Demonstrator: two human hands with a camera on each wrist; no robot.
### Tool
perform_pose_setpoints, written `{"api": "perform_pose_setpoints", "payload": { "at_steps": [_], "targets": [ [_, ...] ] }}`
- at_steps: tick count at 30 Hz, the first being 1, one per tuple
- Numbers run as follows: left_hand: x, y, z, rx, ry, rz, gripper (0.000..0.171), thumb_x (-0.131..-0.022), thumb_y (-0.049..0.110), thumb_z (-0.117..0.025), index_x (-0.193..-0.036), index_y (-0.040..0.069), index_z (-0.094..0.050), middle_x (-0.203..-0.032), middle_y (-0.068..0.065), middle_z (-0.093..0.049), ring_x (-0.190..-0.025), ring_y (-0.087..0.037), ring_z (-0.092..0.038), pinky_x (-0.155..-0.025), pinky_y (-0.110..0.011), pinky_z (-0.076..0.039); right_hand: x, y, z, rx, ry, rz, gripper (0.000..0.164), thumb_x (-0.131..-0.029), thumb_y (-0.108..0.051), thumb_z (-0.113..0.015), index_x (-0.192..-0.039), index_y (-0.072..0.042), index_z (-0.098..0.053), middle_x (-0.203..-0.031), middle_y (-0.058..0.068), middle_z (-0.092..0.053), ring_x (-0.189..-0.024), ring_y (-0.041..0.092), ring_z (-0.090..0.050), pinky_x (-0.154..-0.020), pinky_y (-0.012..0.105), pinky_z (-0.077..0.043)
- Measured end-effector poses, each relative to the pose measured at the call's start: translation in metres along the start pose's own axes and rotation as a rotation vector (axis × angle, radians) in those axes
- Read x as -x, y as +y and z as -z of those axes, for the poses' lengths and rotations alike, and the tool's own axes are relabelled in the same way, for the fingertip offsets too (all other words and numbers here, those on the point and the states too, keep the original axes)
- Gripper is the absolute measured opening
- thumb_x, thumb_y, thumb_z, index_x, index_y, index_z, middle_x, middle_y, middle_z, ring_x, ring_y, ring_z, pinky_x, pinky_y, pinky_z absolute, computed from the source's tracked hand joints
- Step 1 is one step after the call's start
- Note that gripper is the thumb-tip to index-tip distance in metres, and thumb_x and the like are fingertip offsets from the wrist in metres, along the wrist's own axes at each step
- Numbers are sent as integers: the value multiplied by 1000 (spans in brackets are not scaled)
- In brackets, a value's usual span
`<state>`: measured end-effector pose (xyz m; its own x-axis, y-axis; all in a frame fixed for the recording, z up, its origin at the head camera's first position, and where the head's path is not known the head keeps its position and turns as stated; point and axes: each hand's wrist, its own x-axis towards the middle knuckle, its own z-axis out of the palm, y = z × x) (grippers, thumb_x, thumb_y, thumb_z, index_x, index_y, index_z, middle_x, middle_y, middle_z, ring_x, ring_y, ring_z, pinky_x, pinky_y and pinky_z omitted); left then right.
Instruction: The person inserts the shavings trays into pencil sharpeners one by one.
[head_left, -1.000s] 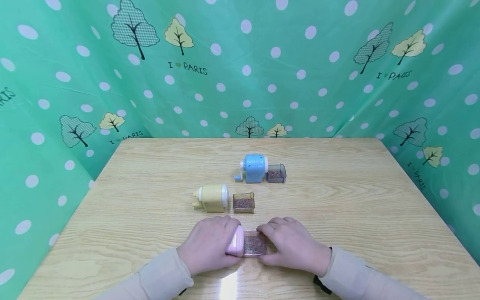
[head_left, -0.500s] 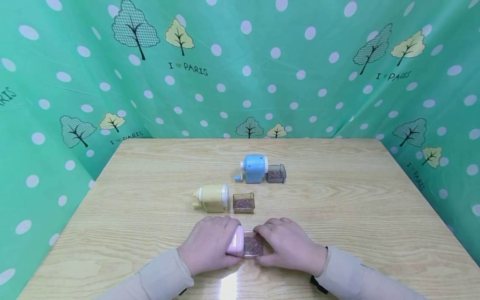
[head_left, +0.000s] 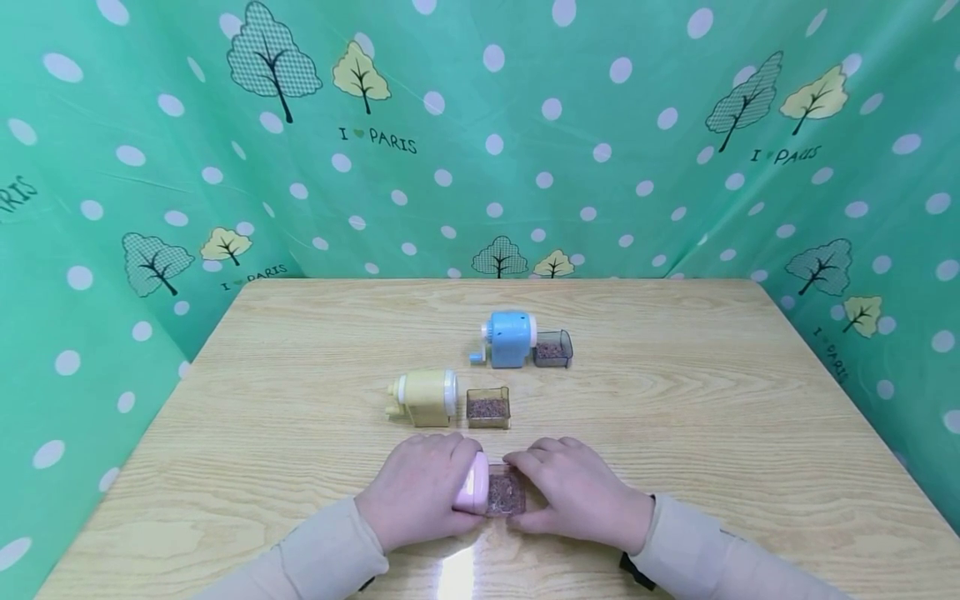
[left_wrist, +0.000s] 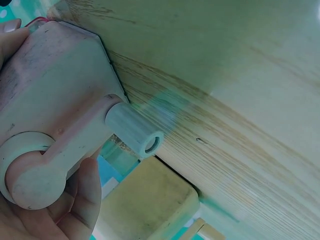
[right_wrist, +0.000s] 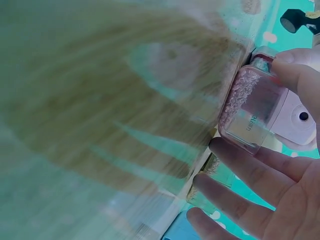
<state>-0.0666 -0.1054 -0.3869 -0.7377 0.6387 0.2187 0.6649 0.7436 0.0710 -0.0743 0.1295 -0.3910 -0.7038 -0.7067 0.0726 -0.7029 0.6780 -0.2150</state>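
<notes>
At the near middle of the table, my left hand (head_left: 420,492) grips a pink pencil sharpener (head_left: 472,485) from its crank side. The left wrist view shows its crank handle (left_wrist: 132,127) sticking out past the curled fingers. My right hand (head_left: 581,493) pinches a clear pinkish shavings drawer (head_left: 506,492) between thumb and index finger. That drawer, with dark shavings in it, lines up against the sharpener's right face. In the right wrist view, the remaining fingers (right_wrist: 240,205) spread out beside the drawer. The hand hides most of the sharpener body in the head view.
Beyond the hands stands a yellow sharpener (head_left: 427,398), its drawer (head_left: 487,410) of shavings apart on its right. Farther back is a blue sharpener (head_left: 510,340) with a grey drawer (head_left: 553,350) beside it. A green dotted curtain (head_left: 495,108) surrounds the wooden table (head_left: 675,375).
My right hand has shifted slightly left with the drawer, so less of the drawer shows outside the pink sharpener. The left hand and the other sharpeners have stayed in place.
</notes>
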Motion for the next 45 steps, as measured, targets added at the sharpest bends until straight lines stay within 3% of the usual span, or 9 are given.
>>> {"api": "perform_pose_setpoints", "payload": {
  "at_steps": [6, 13, 23, 45],
  "targets": [
    [-1, 0, 1, 7, -14, 5, 56, -67, 53, -79, -100, 11, -62, -77, 6, -55, -64, -8, -47, -56, -25, -47, 2, 2, 1, -24, -23, -25, 83, -79, -66, -64, -133, -3, -65, -115, 8, -73, -106, 25, -66, -95, 49, -52],
    [-1, 0, 0, 9, 1, 0, 55, -67, 52, -79, -98, 12, -61, -76, 7, -54, -63, -7, -46, -56, -25, -47, 6, 7, 2, -73, -24, -57, 79, -78, -58, -70, -132, -1, -64, -117, 10, -72, -106, 26, -65, -96, 49, -51],
    [0, 0, 0, 18, -8, 3, 56, -67, 53, -79, -99, 11, -61, -77, 7, -54, -64, -7, -46, -56, -25, -47, 8, 10, -1, -81, 47, -7, 60, -77, -47, -76, -120, -6, -67, -106, 4, -74, -93, 19, -68, -86, 42, -56],
    [1, 0, -1, 37, 1, -4, 55, -67, 50, -80, -99, 10, -61, -77, 6, -54, -64, -7, -45, -58, -26, -48, 2, 8, -4, -89, 53, 30, 59, -79, -47, -74, -120, -5, -69, -107, 5, -76, -90, 18, -71, -83, 41, -57]
  ]
}}
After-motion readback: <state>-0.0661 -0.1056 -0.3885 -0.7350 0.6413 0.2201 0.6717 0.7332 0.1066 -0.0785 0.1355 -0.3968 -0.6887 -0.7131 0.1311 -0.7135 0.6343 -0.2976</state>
